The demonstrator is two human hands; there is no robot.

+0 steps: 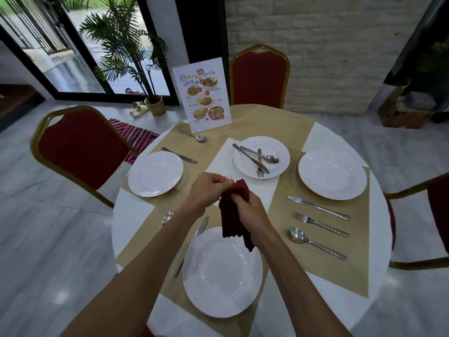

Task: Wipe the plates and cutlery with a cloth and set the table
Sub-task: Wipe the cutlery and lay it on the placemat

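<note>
My left hand point(206, 190) grips a fork point(228, 177) above the round table; only its tines show past my fingers. A dark red cloth point(234, 212) is wrapped around the fork's shaft, and my right hand point(247, 210) grips that cloth, whose tail hangs down over the near plate point(222, 273). White plates lie on tan placemats: one at the left point(155, 173), one at the right point(332, 174), and a far plate point(279, 152) carrying a knife, fork and spoon point(257, 159).
A knife point(318, 207), fork point(322, 224) and spoon point(315, 243) lie right of the near plate. Left of it lie a knife point(194, 239) and a spoon point(168, 216). A menu stand point(202, 93), a far spoon point(194, 135), a far knife point(179, 155) and red chairs point(80, 152) surround the table.
</note>
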